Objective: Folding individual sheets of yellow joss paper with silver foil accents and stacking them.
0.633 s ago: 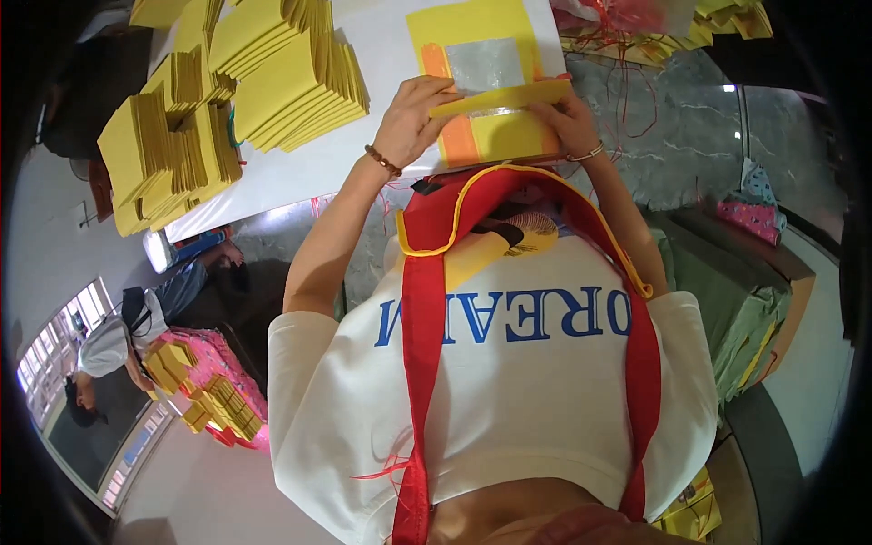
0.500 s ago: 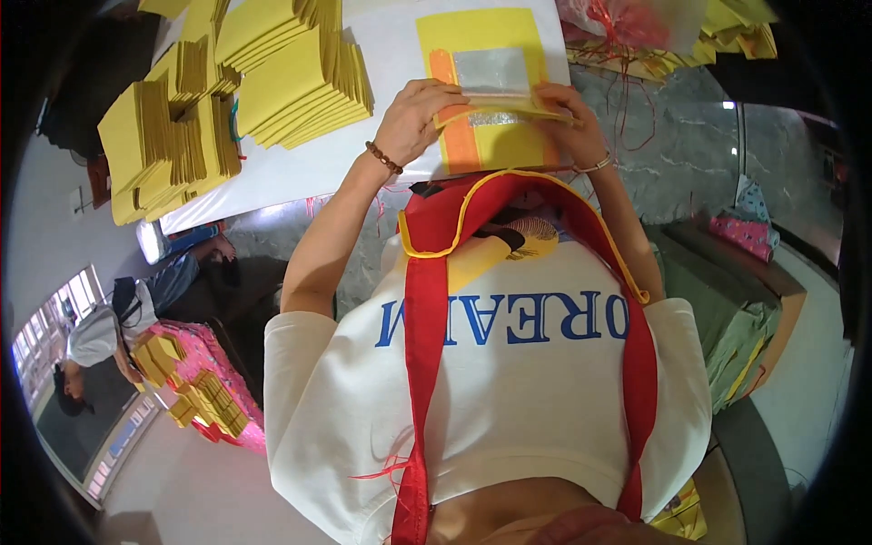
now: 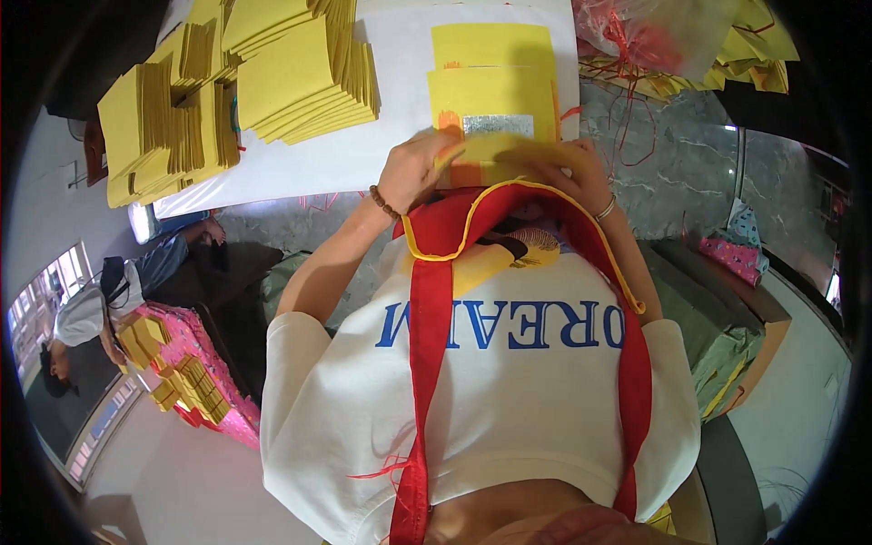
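Yellow paper (image 3: 490, 91) lies before me on the white table, with a silver patch and orange marks showing near its close end. A line runs across it, and I cannot tell whether that is a fold or a second sheet's edge. At its near left corner, my left hand (image 3: 418, 171) has fingers closed on a curled yellow flap. My right hand (image 3: 581, 177) grips the flap's other end, its fingers partly smeared by motion. Between the hands the flap arches up, blurred, above the table's front edge. A brown bead bracelet circles my left wrist.
Several stacks of folded yellow paper (image 3: 291, 82) stand on the white table (image 3: 400, 64) to the left. A clear plastic bag (image 3: 658, 32) with red strings lies at the far right. A green-wrapped box (image 3: 704, 318) is at my right. Another person (image 3: 100, 295) sits at far left.
Both hands have come nearer my body, drawing the flap with them. More plain yellow paper now shows at the far end, and less of the silver patch is visible.
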The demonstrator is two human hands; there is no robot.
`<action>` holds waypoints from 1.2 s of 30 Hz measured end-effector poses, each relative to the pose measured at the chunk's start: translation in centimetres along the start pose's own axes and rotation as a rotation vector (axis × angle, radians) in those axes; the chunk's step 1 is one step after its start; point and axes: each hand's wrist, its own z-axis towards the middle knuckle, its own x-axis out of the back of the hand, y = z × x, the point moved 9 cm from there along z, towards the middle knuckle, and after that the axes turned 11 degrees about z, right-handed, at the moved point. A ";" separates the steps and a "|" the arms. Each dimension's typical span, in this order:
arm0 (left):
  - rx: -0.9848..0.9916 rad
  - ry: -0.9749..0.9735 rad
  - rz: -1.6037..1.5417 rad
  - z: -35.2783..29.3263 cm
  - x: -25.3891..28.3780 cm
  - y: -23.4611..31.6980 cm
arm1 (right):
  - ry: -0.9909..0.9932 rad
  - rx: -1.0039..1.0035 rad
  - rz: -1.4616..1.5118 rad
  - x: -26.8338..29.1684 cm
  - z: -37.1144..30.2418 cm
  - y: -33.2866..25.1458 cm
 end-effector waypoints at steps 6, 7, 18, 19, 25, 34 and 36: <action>0.623 -0.163 -0.145 0.0 -2.6 -6.1 | 0.280 -0.310 0.274 0.9 1.9 2.2; 0.640 -0.117 -0.198 -0.1 -3.1 -7.0 | 0.279 -0.308 0.273 0.6 2.1 2.4; 0.708 0.052 -0.493 0.2 -4.8 -9.6 | 0.511 -0.402 0.416 0.8 2.5 3.2; 0.766 -0.003 -0.503 0.0 -5.1 -9.8 | 0.511 -0.402 0.417 0.5 2.5 3.6; 0.784 0.090 -0.558 -0.1 -2.9 -9.2 | 0.546 -0.429 0.378 0.8 2.7 3.7; -0.079 0.076 0.504 4.7 -2.0 2.4 | 0.542 -0.430 0.462 0.1 2.5 4.5; -0.083 0.022 0.535 4.5 -4.2 1.5 | 0.538 -0.466 0.483 0.3 2.6 3.8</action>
